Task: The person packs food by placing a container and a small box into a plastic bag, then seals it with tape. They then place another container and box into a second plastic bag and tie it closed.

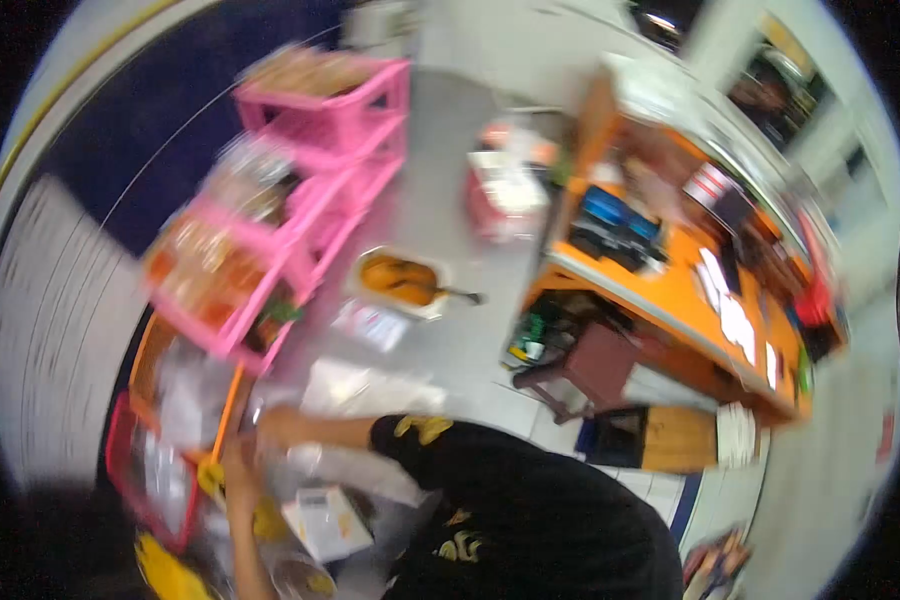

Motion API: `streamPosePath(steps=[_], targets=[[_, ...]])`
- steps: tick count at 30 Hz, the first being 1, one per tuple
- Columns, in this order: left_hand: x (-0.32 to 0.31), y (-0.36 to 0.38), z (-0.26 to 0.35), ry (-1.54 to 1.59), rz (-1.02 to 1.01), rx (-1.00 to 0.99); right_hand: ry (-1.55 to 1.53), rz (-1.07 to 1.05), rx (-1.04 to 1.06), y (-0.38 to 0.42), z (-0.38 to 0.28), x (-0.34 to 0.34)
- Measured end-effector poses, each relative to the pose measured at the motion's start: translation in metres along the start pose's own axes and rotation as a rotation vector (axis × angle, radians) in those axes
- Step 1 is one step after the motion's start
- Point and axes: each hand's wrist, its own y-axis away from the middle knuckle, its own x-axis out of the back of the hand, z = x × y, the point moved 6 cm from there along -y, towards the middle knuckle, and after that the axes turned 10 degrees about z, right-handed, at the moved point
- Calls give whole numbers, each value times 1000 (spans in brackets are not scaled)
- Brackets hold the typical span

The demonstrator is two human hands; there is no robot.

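Note:
My right hand point(275, 430) reaches in from a black sleeve point(420, 440) and meets my left hand point(238, 468) beside an orange basket point(142, 375). Both hands are smeared by motion, so their fingers and anything between them cannot be made out. A yellow roundish thing point(210, 478) lies against my left hand. Below the hands are a white box or packet point(327, 523) and a round clear container point(302, 578). Crumpled clear plastic point(360, 470) spreads just beneath my right forearm.
A pink tiered rack point(345, 130) holding bagged goods stands beyond the hands. On the grey counter point(440, 110) lie a tray of orange-brown food point(400, 278) and a white packet point(372, 325). A red basket point(130, 470) is at left. An orange desk point(660, 295) and brown stool point(595, 365) stand right.

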Motion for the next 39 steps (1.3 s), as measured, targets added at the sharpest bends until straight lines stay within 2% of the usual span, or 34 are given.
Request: streamPosePath(steps=[2,3,4,5,7,8,10,11,13,14,16,17,19,20,22,24,25,26,28,32,34,35,37,39], targets=[[-19,-23,-12,-125,-164,-26,10,40,-21,4,-20,19],[-32,-14,-70,-264,-188,-142,15,59,-6,4,-32,22],[-43,-18,-114,-406,-194,-257,80,34,-21,-3,-19,-6],[-44,-26,-93,-407,-201,-285,95,55,-33,-4,-14,-7],[-42,-22,-41,-572,-199,-350,94,81,155,-2,-19,-8],[-42,-24,-46,-574,-208,-357,93,88,146,-3,-17,-11],[-39,-29,-69,-357,-102,-114,11,-18,59,-5,-12,-21],[-42,-29,-79,-359,-106,-109,5,-20,57,-6,-12,-25],[-30,-30,-88,-351,150,-160,34,27,3,-5,-16,-6],[-26,-30,-81,-354,147,-153,27,23,1,3,-22,6],[-21,-36,-54,-241,81,-75,85,385,200,20,-51,59],[-18,-38,-50,-251,87,-63,70,382,208,17,-52,57],[-20,-38,-48,-333,-31,-95,21,121,-8,8,-38,30],[-20,-38,-49,-343,-24,-86,11,120,2,4,-39,26],[-24,-40,-40,-383,-22,-94,97,-103,-80,2,-34,8],[-23,-39,-40,-415,-34,-18,148,-21,-104,5,-36,1],[-25,-39,-50,-306,-38,5,207,59,-130,6,-35,2],[-26,-37,-59,-196,-41,31,197,60,-124,5,-35,-3],[-27,-31,-69,-207,-72,30,291,48,-244,5,-30,1],[-38,-24,-92,-250,-91,-31,120,2,-299,-2,-38,26],[-36,-28,-87,-206,-103,12,144,-33,-427,-7,-30,12],[-36,-30,-83,-151,-114,52,134,-29,-427,-8,-29,3],[-33,-29,-76,-134,-109,110,290,195,-335,-9,-28,-10],[-35,-27,-74,-112,-102,170,206,135,-363,-11,-24,-16]])
